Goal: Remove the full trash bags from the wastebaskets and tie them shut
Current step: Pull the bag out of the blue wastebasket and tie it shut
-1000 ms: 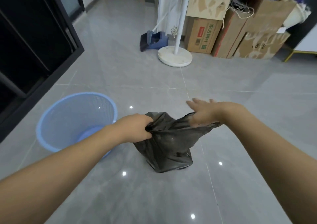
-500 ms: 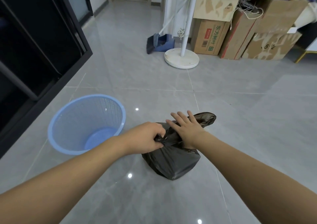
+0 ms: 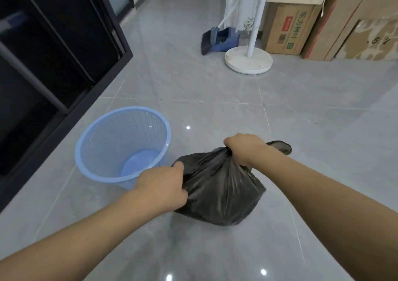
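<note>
My right hand [image 3: 245,149], flat a moment ago, now grips the black trash bag [image 3: 217,190] neck beside my gripping left hand [image 3: 163,186] — gathered, knot still to tie.

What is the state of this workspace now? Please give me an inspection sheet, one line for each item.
Surface: glossy grey tile floor, with lamp reflections.
Job's things: black trash bag on the floor, out of the blue mesh wastebasket, which stands beside it without a liner; bag not yet knotted.
Clutter: blue dustpan, white round stand base, cardboard boxes.
Hands: left hand grips the bag's left edge; right hand grips the gathered top.
Cables: a string hangs over the boxes.
Surroundings: black framed door at left.
</note>
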Tool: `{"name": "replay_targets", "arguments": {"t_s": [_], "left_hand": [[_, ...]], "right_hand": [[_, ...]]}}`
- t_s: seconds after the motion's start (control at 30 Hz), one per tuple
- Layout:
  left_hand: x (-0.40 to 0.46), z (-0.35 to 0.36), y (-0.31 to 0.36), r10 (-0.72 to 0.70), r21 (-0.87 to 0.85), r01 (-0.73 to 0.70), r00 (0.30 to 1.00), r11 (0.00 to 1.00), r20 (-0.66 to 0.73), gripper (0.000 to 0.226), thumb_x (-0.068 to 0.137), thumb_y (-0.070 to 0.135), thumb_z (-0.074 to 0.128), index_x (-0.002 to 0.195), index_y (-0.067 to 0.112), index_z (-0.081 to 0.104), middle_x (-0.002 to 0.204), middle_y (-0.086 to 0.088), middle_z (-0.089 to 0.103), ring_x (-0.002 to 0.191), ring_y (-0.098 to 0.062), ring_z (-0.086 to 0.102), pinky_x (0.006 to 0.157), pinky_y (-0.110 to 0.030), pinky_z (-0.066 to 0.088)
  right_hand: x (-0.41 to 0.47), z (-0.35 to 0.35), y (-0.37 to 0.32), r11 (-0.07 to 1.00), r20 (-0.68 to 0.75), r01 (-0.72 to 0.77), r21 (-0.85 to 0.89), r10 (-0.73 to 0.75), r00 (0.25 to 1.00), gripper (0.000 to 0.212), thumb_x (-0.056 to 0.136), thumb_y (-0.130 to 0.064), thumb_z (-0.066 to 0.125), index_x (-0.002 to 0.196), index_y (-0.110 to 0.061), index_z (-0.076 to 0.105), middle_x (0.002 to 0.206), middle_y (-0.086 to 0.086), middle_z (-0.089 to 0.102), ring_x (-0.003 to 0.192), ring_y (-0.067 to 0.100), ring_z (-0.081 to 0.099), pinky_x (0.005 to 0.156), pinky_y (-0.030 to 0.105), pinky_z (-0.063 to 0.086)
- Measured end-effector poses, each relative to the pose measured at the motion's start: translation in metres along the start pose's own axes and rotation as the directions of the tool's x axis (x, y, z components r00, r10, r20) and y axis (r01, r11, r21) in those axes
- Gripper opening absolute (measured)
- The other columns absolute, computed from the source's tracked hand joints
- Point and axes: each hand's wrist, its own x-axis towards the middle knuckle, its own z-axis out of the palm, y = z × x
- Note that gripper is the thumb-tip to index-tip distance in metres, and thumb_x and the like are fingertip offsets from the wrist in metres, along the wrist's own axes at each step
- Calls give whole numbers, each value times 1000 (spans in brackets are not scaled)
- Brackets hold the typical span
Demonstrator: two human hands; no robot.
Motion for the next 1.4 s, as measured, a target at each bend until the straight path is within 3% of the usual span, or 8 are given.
{"name": "replay_targets", "arguments": {"t_s": [0.17,0.37,0.7,0.87,1.03,1.13,1.27,1.4], "left_hand": [[45,16,49,-67,1,67,993,998,-99,76,76,55,56,136,18,29,128,-9,42,116,-30,42,86,-44,40],[73,46,49,-400,-163,465,860,870,318,58,92,15,52,145,3,31,139,-18,48,123,-33,48,101,-43,42],[63,54,75,-212,303,100,906,948,366,34,96,23,44,126,14,57,128,-4,57,114,-23,54,87,-34,44],[55,27,74,-274,337,81,769,938,578,51,89,41,40,135,20,44,104,-1,51,85,-21,51,77,-33,40],[49,9,62,-252,226,119,585,967,771,17,97,17,46,91,6,57,78,-10,51,66,-20,49,83,-31,50],[49,13,45,-115,-148,311,689,939,716,22,96,12,46,82,0,58,73,-13,53,55,-19,47,60,-30,46],[44,25,35,-95,-846,484,875,225,476,9,91,1,52,83,1,56,56,-11,56,50,-24,60,55,-35,55],[35,43,34,-64,-793,48,998,608,11,16,89,7,52,75,11,52,64,-9,63,57,-26,65,50,-30,49]], "right_hand": [[-16,-3,-10,999,-9,15,-28,-15,1000,28,84,-12,55,104,-12,36,71,2,37,54,19,38,44,30,25],[-41,-4,-7,951,288,-79,-299,168,943,23,89,-18,59,112,-14,59,98,3,57,90,24,57,71,32,42],[-37,11,-8,889,587,-182,-420,420,692,38,76,-26,76,110,-25,61,82,-4,56,63,21,56,50,31,44],[-42,7,0,915,771,-66,-399,373,516,24,91,-34,61,73,-19,63,77,-1,58,69,19,55,85,37,47],[-47,6,8,976,792,-182,-120,205,575,27,95,-36,54,105,-14,64,90,4,60,82,24,54,80,33,46],[-46,7,26,788,904,-590,174,109,413,23,93,-30,56,80,-12,61,67,3,51,53,17,46,53,22,40],[-57,8,55,709,926,-604,364,-203,318,35,82,-46,69,82,-12,76,62,-3,42,47,10,36,39,19,31],[-75,35,72,454,818,-691,562,-431,382,45,69,-51,79,82,-9,70,60,-3,45,46,9,36,39,18,29]]}}
